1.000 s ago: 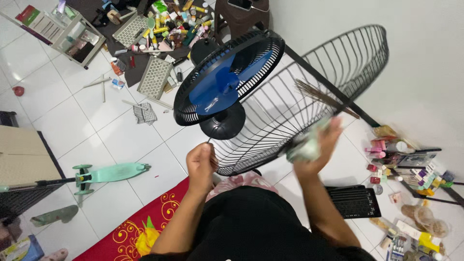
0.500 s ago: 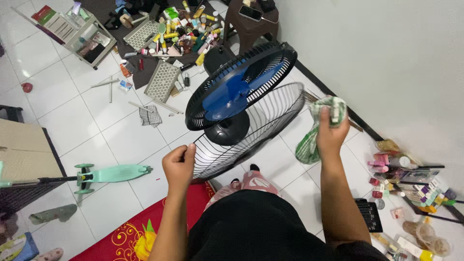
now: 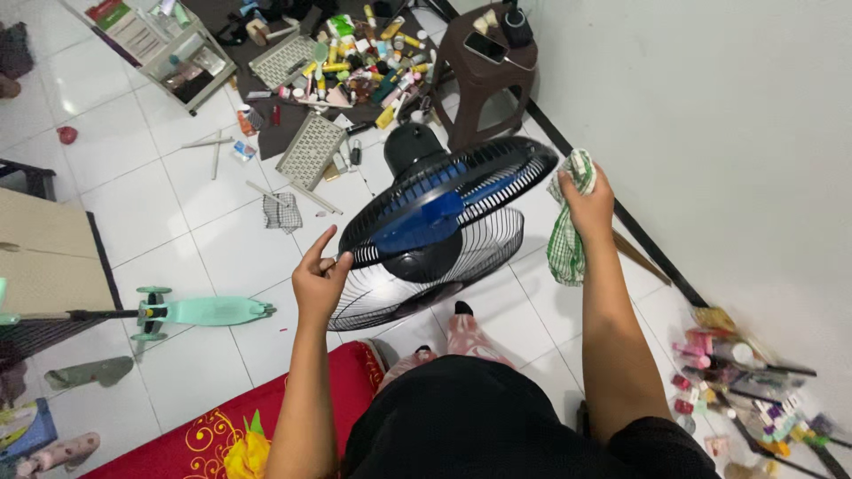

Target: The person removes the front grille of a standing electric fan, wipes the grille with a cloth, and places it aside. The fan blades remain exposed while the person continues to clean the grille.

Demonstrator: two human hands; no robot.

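Note:
A black fan [image 3: 435,226] with blue blades stands on the white tiled floor in front of me. A round black wire guard [image 3: 484,253] lies tilted just under the fan head's front rim. My left hand [image 3: 318,279] pinches the guard's left rim, forefinger raised. My right hand [image 3: 587,200] is at the right edge of the fan head and grips a green-and-white checked cloth [image 3: 564,239] that hangs down from it.
A brown plastic stool [image 3: 484,71] stands behind the fan by the wall. Bottles and tubes [image 3: 373,58] and two grey baskets lie on a dark mat. A mint scooter [image 3: 200,310] lies left, a red mat [image 3: 204,426] at my feet, small items [image 3: 745,381] along the wall.
The wire guard has swung from upright and wide of the fan to close under its front. My right hand with the cloth moved up to the fan's right edge; the view shifted.

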